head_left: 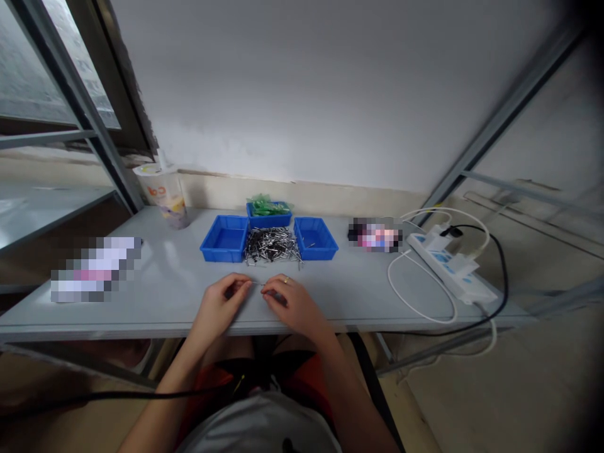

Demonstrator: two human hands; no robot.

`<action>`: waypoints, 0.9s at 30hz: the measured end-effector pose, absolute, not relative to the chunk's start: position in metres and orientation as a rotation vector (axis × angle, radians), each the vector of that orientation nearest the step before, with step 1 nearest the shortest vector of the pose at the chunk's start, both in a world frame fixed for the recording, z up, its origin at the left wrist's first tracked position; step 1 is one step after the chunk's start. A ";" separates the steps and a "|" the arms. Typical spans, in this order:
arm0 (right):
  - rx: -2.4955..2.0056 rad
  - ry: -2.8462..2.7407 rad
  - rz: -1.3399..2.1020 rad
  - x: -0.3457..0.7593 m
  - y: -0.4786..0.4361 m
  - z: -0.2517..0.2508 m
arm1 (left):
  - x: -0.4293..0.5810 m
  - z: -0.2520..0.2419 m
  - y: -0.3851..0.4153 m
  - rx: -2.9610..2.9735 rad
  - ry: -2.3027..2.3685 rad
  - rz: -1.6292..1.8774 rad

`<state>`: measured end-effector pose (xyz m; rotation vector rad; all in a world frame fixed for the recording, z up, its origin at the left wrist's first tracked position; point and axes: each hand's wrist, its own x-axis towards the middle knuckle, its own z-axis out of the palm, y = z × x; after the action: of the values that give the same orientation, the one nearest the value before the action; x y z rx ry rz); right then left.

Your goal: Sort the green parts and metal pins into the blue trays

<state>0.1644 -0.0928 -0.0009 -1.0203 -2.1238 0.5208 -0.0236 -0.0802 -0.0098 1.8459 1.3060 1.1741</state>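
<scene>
My left hand (225, 302) and my right hand (293, 302) are close together over the front of the grey table. Each is closed in a pinch, on opposite ends of a thin metal pin (257, 283) that spans the small gap between them. Just beyond lies a loose pile of slim metal pins (272, 245), some silvery and some dark. A blue tray (224, 256) flanks the pile on the left. The blue tray on the right (317, 253) has a small pin inside. Behind the pile, another blue tray (270, 221) holds green plastic pieces (267, 205).
A plastic cup with a straw (165, 198) stands at the back left. Blurred-out items lie on the table's left (97, 269) and right (376, 236). At far right, a white power strip (450, 267) trails white and black cables. Metal posts frame the table (160, 302).
</scene>
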 end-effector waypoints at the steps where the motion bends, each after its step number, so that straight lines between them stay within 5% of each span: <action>1: -1.023 -2.126 0.519 0.164 -0.093 -0.001 | -0.023 -0.010 -0.080 1.847 1.310 1.171; 27: -1.052 -2.122 0.474 0.163 -0.094 -0.002 | -0.023 -0.008 -0.082 1.886 1.296 1.101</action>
<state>0.1630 -0.0943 -0.0025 -1.0515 -2.1219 0.4742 -0.0233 -0.0816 -0.0081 1.8858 1.2957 1.1015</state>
